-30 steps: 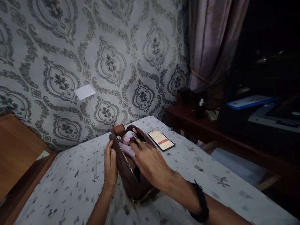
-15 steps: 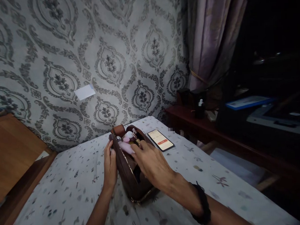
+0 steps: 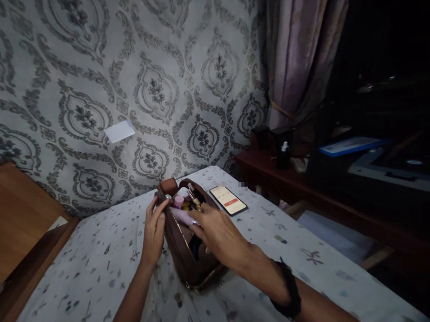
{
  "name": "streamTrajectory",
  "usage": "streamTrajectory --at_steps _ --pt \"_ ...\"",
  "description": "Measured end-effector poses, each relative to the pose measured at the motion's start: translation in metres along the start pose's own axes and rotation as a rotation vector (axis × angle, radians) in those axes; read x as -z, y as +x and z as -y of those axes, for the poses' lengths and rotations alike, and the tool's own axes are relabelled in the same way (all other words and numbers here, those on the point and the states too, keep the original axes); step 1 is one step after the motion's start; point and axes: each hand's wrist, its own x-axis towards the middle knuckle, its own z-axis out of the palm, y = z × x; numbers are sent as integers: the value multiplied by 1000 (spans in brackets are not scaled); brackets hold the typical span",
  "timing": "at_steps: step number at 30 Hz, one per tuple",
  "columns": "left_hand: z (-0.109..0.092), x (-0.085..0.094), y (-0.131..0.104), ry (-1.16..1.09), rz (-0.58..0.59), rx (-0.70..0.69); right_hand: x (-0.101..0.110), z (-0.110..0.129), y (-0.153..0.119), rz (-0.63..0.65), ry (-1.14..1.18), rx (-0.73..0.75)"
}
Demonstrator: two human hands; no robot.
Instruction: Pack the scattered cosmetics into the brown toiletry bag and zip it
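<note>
The left hand [image 3: 154,230] lies against the near-left side of the brown leather zip pouch [image 3: 185,247], fingers loosely curled with the fingertips up at its open rim beside the small silver zip pull, steadying the wall rather than closing round it. The right hand [image 3: 218,233], wearing a dark band at the wrist, reaches over the open mouth of the pouch; its fingers are partly bent and their tips sit on a pale pink tube [image 3: 183,214] that lies across the opening, though whether they pinch it or only touch it cannot be told. More small items stand packed in the far end of the pouch, among them a gold-capped stick, too dim to name further. The pouch stands near the far edge of the worktop [image 3: 98,270], which is covered in a light cloth printed with small dark sprigs. Just beside the pouch, towards the far right corner, a black smartphone [image 3: 228,200] lies flat with its screen lit. Behind rises a wall of grey damask-patterned wallpaper [image 3: 155,87] with a white card stuck to it, a mauve curtain [image 3: 302,48] hangs at the right, and a dark wooden shelf [image 3: 309,195] runs along below it.
</note>
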Motion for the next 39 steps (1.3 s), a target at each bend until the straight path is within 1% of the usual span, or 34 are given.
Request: streamTrajectory --at_steps 4,9,12,18,21,24,32,35,39 --pt "2 1 1 17 24 -13 4 1 3 64 -22 10" --pt "2 1 0 51 23 -38 6 3 2 87 -54 30" --pt "2 4 -1 47 18 -49 2 5 0 48 -31 14" --pt "3 8 -5 18 -32 -26 -7 1 -2 -86 87 6" --pt "3 7 -6 1 -29 -15 -11 -1 -1 -145 112 -19" --pt "3 7 -6 -16 -29 -7 -15 -1 1 -176 120 -29" --pt "2 6 -8 -16 -32 5 -26 1 2 -179 67 -25" --pt "2 4 -8 -22 -32 3 -25 3 0 -173 23 -38" --pt "1 -1 -6 -29 -33 -5 -20 7 0 -113 -38 -52"
